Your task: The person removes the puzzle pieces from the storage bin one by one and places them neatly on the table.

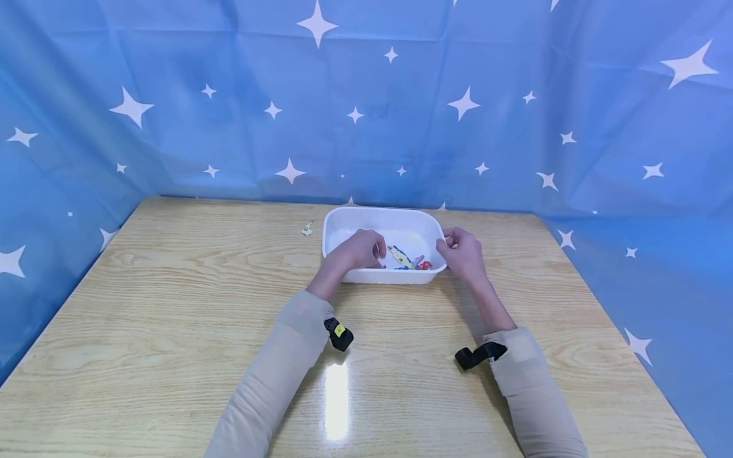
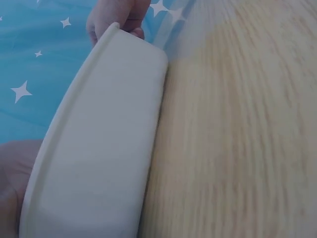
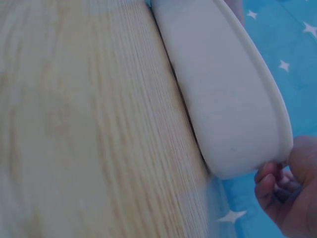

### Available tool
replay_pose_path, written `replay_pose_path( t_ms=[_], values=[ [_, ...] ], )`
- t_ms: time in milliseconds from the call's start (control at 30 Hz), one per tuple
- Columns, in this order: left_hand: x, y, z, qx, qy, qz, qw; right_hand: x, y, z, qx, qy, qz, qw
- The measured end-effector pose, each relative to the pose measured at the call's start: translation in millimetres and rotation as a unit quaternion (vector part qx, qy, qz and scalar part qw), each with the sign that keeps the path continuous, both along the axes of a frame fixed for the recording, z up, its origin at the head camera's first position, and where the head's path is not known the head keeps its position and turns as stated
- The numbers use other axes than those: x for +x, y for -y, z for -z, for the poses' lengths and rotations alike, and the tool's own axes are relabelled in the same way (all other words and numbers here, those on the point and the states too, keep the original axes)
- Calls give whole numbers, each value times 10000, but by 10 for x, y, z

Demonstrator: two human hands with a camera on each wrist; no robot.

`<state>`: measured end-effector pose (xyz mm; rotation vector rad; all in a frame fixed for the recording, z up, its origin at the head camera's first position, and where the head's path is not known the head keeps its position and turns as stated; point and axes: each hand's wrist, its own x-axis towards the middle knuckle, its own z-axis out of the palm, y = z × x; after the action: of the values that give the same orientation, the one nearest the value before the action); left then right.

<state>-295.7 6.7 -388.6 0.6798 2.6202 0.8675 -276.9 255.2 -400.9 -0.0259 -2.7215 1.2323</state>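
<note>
A white plastic tub [image 1: 378,276] stands near the table's far edge. My left hand [image 1: 363,247] reaches over its near wall with bent fingers, the fingertips low inside by the tub floor; I cannot tell whether they pinch something. Beside them in the tub lie a long yellow piece with blue edging [image 1: 401,256], a small purple piece [image 1: 418,259] and a red piece [image 1: 425,265]. At the tub's right end my right hand [image 1: 462,254] grips the rim between thumb and curled fingers, which also shows in the right wrist view. The tub wall hides most of the left hand in the left wrist view.
A small pale yellow and green piece [image 1: 307,228] lies on the wooden table [image 1: 172,305], left of the tub. Behind the table hangs a blue curtain [image 1: 401,140] with white stars. Each sleeve carries a black wrist camera [image 1: 339,334].
</note>
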Motion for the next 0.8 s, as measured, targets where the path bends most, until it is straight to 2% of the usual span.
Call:
replay_pose_path(
  t_ms=[300,600,800],
  values=[
    [6,17,-7,67,175,-71,9998,-13,-7,16,-17,-42,-12,10000],
    [-3,26,7,178,-84,-166,9997,-1,5,-4,-93,22,-22,10000],
    [-3,27,21,110,-131,-159,9997,-6,5,5,-54,3,-17,10000]
  ],
)
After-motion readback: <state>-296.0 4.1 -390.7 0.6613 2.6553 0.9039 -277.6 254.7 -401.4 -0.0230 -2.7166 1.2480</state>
